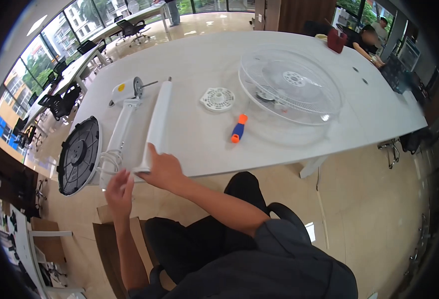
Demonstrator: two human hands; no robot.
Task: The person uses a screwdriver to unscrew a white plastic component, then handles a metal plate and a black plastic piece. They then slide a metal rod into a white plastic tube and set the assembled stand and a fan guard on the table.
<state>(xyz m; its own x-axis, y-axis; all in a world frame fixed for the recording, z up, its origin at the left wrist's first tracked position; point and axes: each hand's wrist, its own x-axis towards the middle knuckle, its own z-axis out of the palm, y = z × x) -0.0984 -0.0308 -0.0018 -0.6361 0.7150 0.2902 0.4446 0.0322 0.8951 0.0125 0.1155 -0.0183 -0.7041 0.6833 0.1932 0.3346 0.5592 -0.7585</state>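
My right hand (163, 170) grips the lower end of a white tube (159, 119) lying on the white table (199, 149). My left hand (119, 192) is just past the table's front edge, fingers bent and blurred, near a coiled white cable (111, 160); what it holds, if anything, cannot be made out. Left of the tube lies a white stand pole (125, 122) with a motor housing (126, 91) at its top. A round black ribbed base (80, 155) rests at the table's left edge.
A white vented disc (218, 99), an orange and blue screwdriver (239, 128) and a clear fan cage (292, 85) lie to the right. A red container (336, 41) stands near a seated person (366, 44) at the far right. An open cardboard box (107, 249) is below.
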